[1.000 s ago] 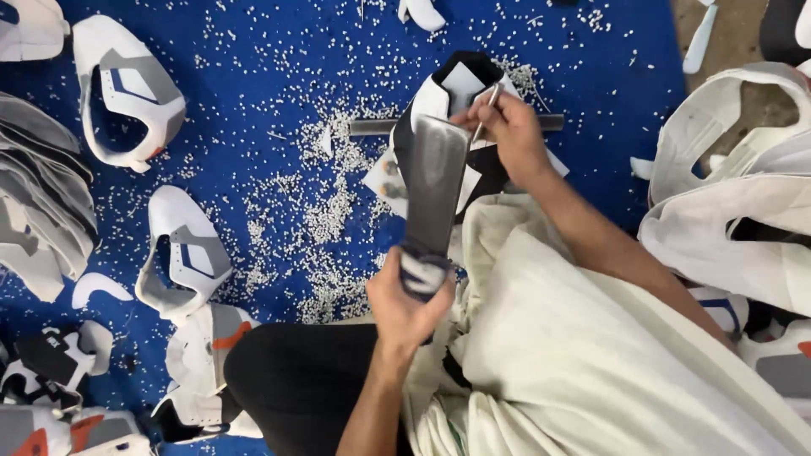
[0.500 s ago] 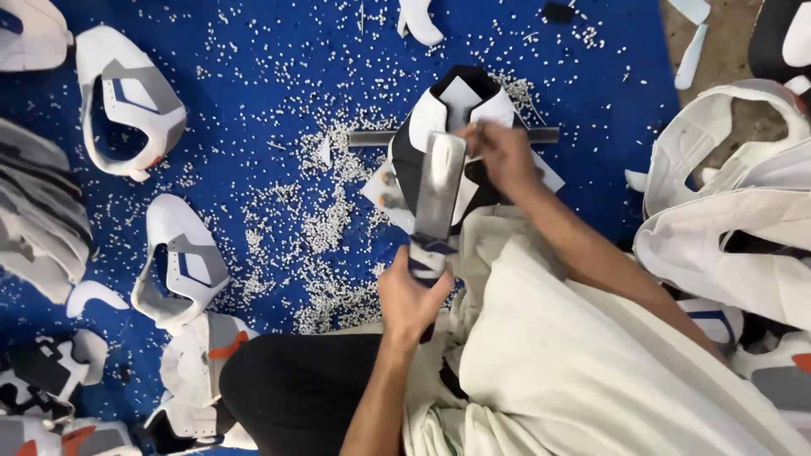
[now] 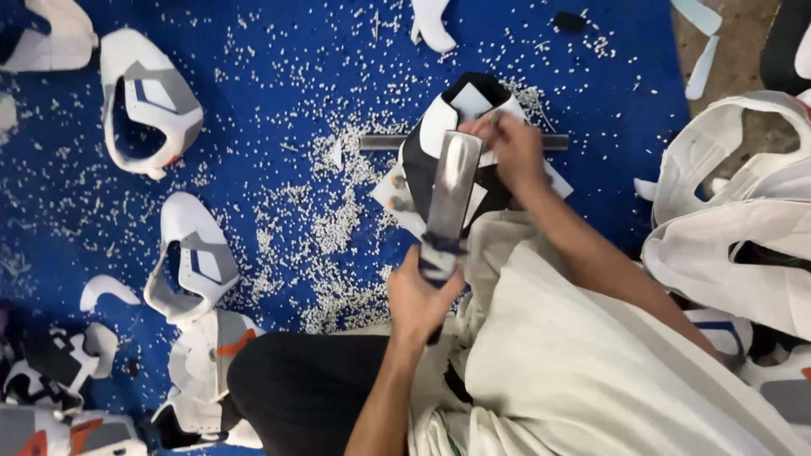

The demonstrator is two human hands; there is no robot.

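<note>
Left hand (image 3: 420, 295): grip closed round the wrapped handle of a broad metal tool (image 3: 451, 187). The tool's long axis runs from the handle, near the person's lap, up and slightly right toward the far edge of the blue mat (image 3: 279, 101); its flat blade lies over the black-and-white shoe upper (image 3: 439, 127).

Right hand (image 3: 511, 148): fingers pinched shut on a small thing at the blade's far end; what it is cannot be told. This hand is the nearer of the two to the shoe upper and touches it.

The upper sits on a grey metal bar (image 3: 380, 142) that lies crosswise on the mat, at right angles to the blade. White punched bits (image 3: 338, 228) are scattered to the left of it. Finished uppers (image 3: 190, 257) lie well apart toward the mat's left edge.

Versus 0.5 s ago: the blade's far end sits a little further right and higher over the upper; the right hand has shifted with it. The left-hand hold is unchanged.
</note>
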